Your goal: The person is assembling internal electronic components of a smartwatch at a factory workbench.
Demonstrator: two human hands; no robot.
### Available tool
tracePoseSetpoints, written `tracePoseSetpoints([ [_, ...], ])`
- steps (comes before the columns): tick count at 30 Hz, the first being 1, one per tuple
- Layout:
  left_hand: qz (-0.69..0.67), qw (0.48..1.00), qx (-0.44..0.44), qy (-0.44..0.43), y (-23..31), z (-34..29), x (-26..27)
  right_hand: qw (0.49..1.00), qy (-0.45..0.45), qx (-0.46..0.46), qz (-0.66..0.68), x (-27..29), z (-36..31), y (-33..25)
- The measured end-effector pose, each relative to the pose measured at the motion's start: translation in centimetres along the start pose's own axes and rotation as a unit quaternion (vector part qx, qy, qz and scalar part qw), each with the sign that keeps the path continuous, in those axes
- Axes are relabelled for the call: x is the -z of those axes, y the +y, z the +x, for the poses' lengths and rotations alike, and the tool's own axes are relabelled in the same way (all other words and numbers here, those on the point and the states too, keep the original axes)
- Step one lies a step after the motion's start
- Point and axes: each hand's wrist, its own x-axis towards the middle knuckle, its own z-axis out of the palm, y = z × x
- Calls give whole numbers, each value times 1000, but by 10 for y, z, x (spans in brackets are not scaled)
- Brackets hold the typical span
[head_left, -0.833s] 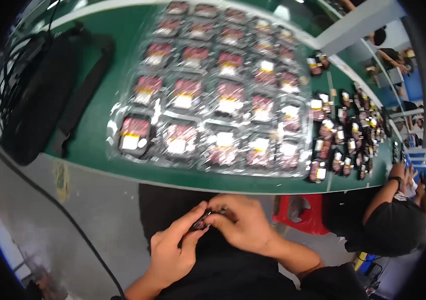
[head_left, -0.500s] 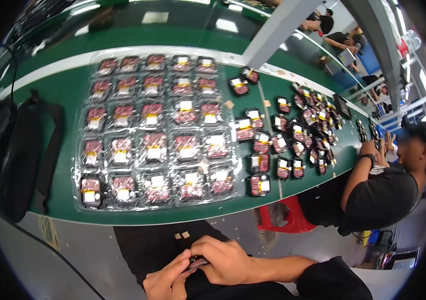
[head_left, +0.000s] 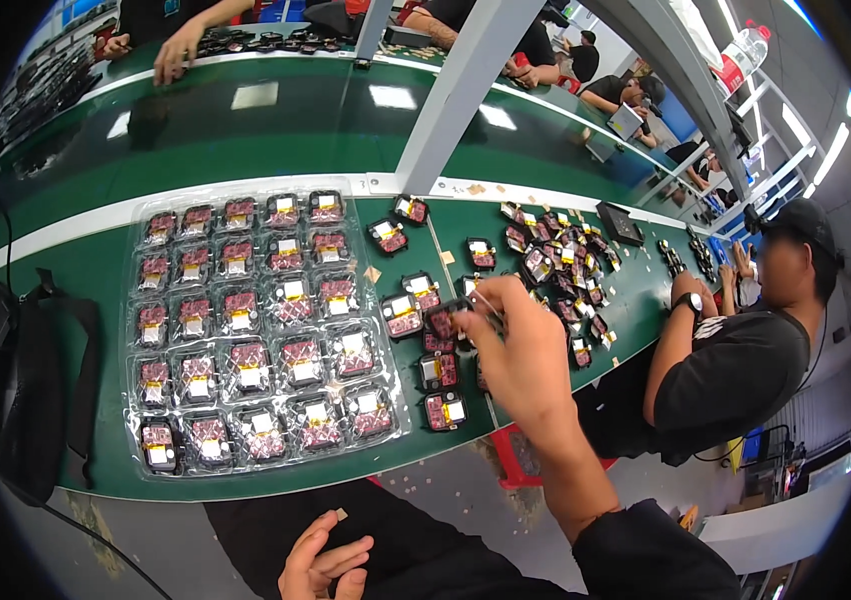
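My right hand [head_left: 534,365] reaches over the green bench and pinches a small black-framed electronic module [head_left: 449,318] with a reddish face. It is above other loose modules [head_left: 438,371] to the right of a clear plastic tray [head_left: 129,385]. The tray carries rows of similar modules [head_left: 250,361] with white and yellow labels. Low in the view, my left hand [head_left: 321,568] hovers over my dark-clad lap with loosely curled, separated fingers and nothing held that I can see. A small tan square [head_left: 342,514] shows beside its fingertip.
A heap of modules [head_left: 571,255] lies farther right, near a black box [head_left: 621,224]. A black bag [head_left: 21,400] with a strap lies at the left. A grey post [head_left: 461,95] rises behind the bench. A co-worker [head_left: 736,370] sits at the right; others work across the bench.
My hands were together over my lap around a small dark object. The right hand has moved up over the bench with a module; the left stayed low and opened. The view has shifted.
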Motion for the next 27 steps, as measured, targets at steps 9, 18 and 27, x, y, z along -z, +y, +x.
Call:
tracePoseSetpoints([
  [9, 42, 999, 0, 0, -13, 1, 6, 971, 64, -79, -218, 30, 49, 99],
  [18, 50, 998, 44, -7, -13, 13, 11, 964, 16, -116, -237, 39, 56, 109],
  [27, 87, 995, -37, -37, 1, 14, 6, 985, -46, -27, 164, 37, -13, -3],
])
